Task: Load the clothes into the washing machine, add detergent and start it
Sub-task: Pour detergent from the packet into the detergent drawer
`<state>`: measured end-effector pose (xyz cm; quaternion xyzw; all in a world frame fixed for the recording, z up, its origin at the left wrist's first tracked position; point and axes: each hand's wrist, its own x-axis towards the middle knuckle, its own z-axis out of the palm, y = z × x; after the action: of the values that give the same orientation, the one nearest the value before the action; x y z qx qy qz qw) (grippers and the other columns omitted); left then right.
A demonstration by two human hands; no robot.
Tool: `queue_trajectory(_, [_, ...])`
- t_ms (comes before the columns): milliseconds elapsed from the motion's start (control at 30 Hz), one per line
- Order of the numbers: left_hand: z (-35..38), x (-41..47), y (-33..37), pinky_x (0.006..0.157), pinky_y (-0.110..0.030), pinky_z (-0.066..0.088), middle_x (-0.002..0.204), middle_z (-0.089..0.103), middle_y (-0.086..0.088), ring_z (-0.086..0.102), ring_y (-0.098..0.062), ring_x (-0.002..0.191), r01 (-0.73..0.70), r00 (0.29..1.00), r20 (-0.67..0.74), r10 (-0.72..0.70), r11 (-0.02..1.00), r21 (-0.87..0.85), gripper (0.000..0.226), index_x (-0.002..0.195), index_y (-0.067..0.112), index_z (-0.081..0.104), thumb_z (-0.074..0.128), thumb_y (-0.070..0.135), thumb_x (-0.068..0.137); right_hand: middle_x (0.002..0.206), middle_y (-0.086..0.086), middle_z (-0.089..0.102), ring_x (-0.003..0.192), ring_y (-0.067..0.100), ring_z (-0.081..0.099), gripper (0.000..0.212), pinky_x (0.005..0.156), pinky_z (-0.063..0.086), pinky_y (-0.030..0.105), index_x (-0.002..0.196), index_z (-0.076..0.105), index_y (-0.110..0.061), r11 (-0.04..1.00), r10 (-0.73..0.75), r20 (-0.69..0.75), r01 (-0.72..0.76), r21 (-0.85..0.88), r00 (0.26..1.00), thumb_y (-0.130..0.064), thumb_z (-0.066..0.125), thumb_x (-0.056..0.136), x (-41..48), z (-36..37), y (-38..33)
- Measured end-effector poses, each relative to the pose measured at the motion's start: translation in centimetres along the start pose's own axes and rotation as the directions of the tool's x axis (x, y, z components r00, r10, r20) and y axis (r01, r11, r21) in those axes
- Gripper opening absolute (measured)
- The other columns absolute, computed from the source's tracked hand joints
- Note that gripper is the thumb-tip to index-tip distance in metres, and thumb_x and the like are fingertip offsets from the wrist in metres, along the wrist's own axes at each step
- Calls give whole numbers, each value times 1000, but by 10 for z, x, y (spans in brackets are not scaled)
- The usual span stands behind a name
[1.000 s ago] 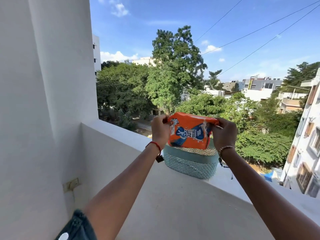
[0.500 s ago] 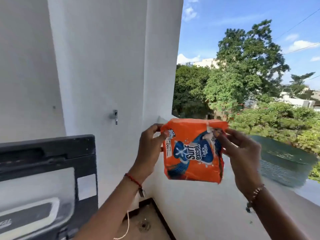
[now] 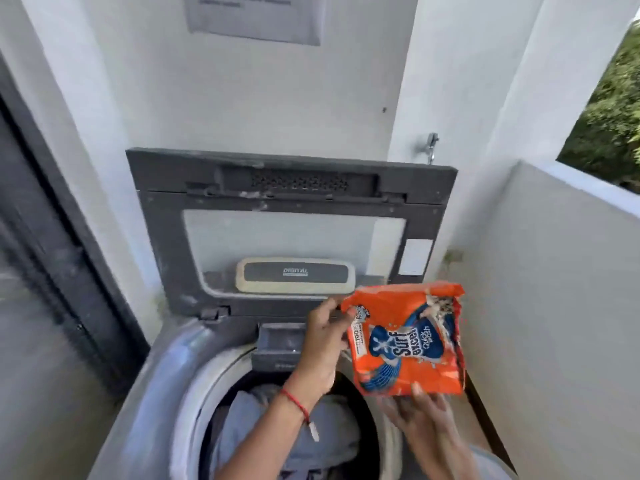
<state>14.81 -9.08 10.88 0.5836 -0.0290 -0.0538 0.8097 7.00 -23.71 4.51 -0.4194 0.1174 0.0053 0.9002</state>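
An orange detergent packet (image 3: 407,341), torn at its top right corner, hangs upright over the right rear rim of the top-loading washing machine (image 3: 162,368). My left hand (image 3: 323,344) pinches the packet's upper left edge. My right hand (image 3: 420,407) supports its bottom edge from below. The machine's dark lid (image 3: 291,216) stands raised against the wall. Bluish-grey clothes (image 3: 277,427) lie in the drum, partly hidden by my left forearm. A dark detergent compartment (image 3: 277,344) sits at the drum's back edge, just left of my left hand.
A white wall rises behind the machine, with a paper notice (image 3: 254,15) and a tap (image 3: 431,145) on it. A low white balcony parapet (image 3: 571,271) closes the right side. A dark door frame (image 3: 52,237) runs along the left.
The view has swung from the balcony parapet and trees round to the washing machine. The packet came along in both hands, and my right hand shifted from its top corner to its bottom edge.
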Motion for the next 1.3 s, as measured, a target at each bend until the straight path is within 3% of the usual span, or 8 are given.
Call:
queue_trajectory(200, [-43,9,-36,64,-28,52,79,66,-2,64,-8,66,117,984,-117,-137,979,-165,14,86,11,58,49,2,91,111,17,66,101,42,60,41,88,47,61,120,53,-4,984,2,-133,-26,-177,991,-3,58,79,20,23,33])
queue_trajectory(367, [-75,13,-55,87,-33,37,111,57,-2,56,-13,90,270,917,-224,-331,927,-261,33,114,12,52,49,-9,88,83,11,62,67,22,59,15,57,56,36,99,56,-8,913,-79,-238,-26,-408,968,-1,57,86,48,29,28])
queue_trajectory(533, [-107,14,-70,93,-35,39,142,44,-5,50,-13,99,357,850,-318,-419,904,-236,49,137,6,39,39,-12,91,81,12,62,64,22,54,12,56,47,31,91,57,-9,835,-184,-220,35,-549,958,-2,63,83,82,37,24])
queue_trajectory(667, [-120,17,-76,99,-38,39,147,38,0,49,-23,121,379,845,-317,-431,900,-215,52,140,9,37,36,-12,93,67,1,58,45,-3,51,21,45,42,14,75,55,-17,681,-286,-134,103,-725,949,-1,67,80,102,46,26])
queue_trajectory(833, [-124,20,-76,93,-37,42,145,42,-1,48,-26,125,387,829,-331,-451,889,-243,51,138,8,39,38,-13,92,84,9,63,73,17,56,20,67,47,32,88,57,-10,539,-330,-63,133,-832,942,2,68,76,116,60,31])
queue_trajectory(967, [-127,20,-77,96,-40,42,145,42,-2,48,-26,125,381,832,-319,-455,885,-268,51,139,7,38,37,-14,92,87,11,65,75,18,55,23,68,45,31,93,58,-7,428,-342,48,201,-881,939,3,66,75,121,75,28])
queue_trajectory(1133, [-128,19,-78,95,-38,42,145,41,-2,46,-28,127,368,839,-308,-450,884,-289,52,139,6,37,33,-16,92,98,14,66,93,34,59,32,81,48,49,109,53,-11,197,-307,174,241,-950,936,-3,62,79,128,88,23])
queue_trajectory(1300, [-129,19,-80,93,-38,43,145,42,-3,46,-29,127,369,835,-312,-453,882,-292,53,138,6,38,32,-17,91,101,15,67,95,35,59,39,73,45,42,118,51,-12,92,-314,236,277,-956,920,-4,60,81,131,92,26])
